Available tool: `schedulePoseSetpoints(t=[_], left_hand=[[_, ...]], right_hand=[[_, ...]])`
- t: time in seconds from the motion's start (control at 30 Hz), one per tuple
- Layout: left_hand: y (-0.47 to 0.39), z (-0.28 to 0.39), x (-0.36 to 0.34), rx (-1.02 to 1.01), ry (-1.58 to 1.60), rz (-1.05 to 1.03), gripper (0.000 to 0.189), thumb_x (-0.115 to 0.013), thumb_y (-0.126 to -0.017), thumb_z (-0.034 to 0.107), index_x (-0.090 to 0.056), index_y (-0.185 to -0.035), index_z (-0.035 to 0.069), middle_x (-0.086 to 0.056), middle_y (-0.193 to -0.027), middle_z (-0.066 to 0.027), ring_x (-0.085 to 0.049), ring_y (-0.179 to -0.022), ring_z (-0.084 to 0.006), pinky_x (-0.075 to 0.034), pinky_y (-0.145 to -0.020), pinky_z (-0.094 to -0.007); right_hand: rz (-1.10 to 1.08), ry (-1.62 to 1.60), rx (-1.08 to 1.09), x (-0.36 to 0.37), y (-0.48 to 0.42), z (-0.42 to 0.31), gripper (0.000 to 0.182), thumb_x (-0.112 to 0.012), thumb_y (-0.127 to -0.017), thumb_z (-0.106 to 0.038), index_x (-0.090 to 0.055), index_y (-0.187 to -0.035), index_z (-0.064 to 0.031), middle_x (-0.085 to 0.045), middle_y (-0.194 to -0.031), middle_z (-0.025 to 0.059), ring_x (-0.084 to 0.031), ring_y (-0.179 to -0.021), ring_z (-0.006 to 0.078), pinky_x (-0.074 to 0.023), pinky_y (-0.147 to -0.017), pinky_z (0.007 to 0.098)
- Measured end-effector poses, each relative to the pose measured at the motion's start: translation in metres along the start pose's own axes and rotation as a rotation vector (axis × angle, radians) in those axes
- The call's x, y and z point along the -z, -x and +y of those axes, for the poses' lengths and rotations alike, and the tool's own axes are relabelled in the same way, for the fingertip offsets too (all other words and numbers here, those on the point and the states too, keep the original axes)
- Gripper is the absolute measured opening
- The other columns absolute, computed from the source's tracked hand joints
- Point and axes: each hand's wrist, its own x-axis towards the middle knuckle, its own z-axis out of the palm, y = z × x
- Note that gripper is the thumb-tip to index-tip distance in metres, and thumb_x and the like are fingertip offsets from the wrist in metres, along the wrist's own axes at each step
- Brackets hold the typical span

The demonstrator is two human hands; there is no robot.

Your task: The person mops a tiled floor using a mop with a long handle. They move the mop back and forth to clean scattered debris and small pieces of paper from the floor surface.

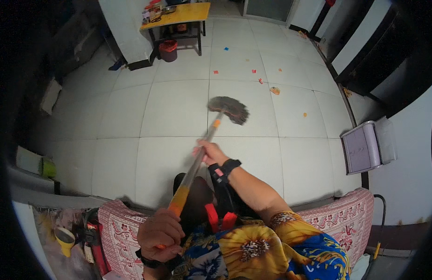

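Note:
My left hand (160,235) grips the orange top end of a broom (192,172) close to my body. Farther down the grey shaft, my right hand (213,152) is closed around it. The pole slants away from me to a dark bristle head (229,107), which is slightly blurred over the white floor tiles (177,108). Beyond the head lie scraps: a crumpled orange-and-white piece (275,90), a small orange bit (305,114), red wrappers (254,71) and a blue wrapper (226,48). Both wrists wear black bands.
A yellow-topped table (188,12) with jars stands at the far left of centre, a lined waste bin (168,51) below its edge. A lilac plastic cabinet (362,148) stands at the right wall. Pink patterned cloth (338,220) covers the seat behind me. A white pillar (126,31) rises beside the table.

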Motion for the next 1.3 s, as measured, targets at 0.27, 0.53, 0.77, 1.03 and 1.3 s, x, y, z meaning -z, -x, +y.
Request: schedulePoseSetpoints(t=[0.27, 0.53, 0.77, 1.03, 1.3], left_hand=[[-0.009, -0.004, -0.026, 0.057, -0.195, -0.053, 0.017, -0.066, -0.058, 0.010, -0.049, -0.054, 0.006, -0.052, -0.052, -0.0052, -0.053, -0.051, -0.0201, -0.043, -0.065, -0.0359], [-0.046, -0.020, -0.067, -0.054, 0.024, -0.329, 0.018, -0.065, -0.060, 0.009, -0.048, -0.054, 0.004, -0.049, -0.052, -0.0053, -0.050, -0.051, -0.0215, -0.044, -0.063, -0.0362], [-0.075, -0.064, -0.133, -0.122, 0.116, -0.644, 0.015, -0.066, -0.058, -0.001, -0.052, -0.060, 0.003, -0.054, -0.066, -0.0076, -0.055, -0.064, -0.0248, -0.046, -0.067, -0.0396], [-0.100, -0.088, -0.213, -0.135, 0.284, -0.842, 0.021, -0.063, -0.062, -0.003, -0.043, -0.057, 0.004, -0.044, -0.059, -0.0075, -0.051, -0.064, -0.0273, -0.045, -0.070, -0.0355], [-0.092, -0.066, -0.152, -0.150, 0.384, -0.647, 0.018, -0.053, -0.072, 0.003, -0.047, -0.055, 0.003, -0.050, -0.060, -0.0051, -0.050, -0.056, -0.0185, -0.045, -0.058, -0.0338]], right_hand=[[-0.009, 0.170, -0.047, -0.027, -0.016, 0.021, 0.013, -0.055, -0.076, -0.010, -0.049, -0.074, 0.0019, -0.052, -0.068, 0.0093, -0.055, -0.058, 0.0221, -0.0468, -0.050, 0.0339], [0.112, 0.010, 0.179, 0.036, 0.049, -0.034, 0.015, -0.055, -0.076, -0.012, -0.051, -0.071, 0.0020, -0.052, -0.063, 0.0098, -0.054, -0.052, 0.0209, -0.0434, -0.044, 0.0325], [0.324, -0.163, 0.509, 0.167, 0.117, -0.079, 0.014, -0.056, -0.075, -0.013, -0.052, -0.067, -0.0027, -0.053, -0.063, 0.0081, -0.055, -0.055, 0.0197, -0.0437, -0.048, 0.0292], [0.532, -0.355, 0.714, 0.258, 0.223, -0.096, 0.015, -0.055, -0.077, -0.012, -0.048, -0.078, 0.0009, -0.051, -0.069, 0.0094, -0.053, -0.059, 0.0210, -0.0492, -0.055, 0.0327], [0.543, -0.215, 0.477, 0.254, 0.239, -0.064, 0.023, -0.057, -0.081, -0.025, -0.047, -0.082, -0.0041, -0.054, -0.070, 0.0055, -0.056, -0.057, 0.0156, -0.0521, -0.054, 0.0283]])
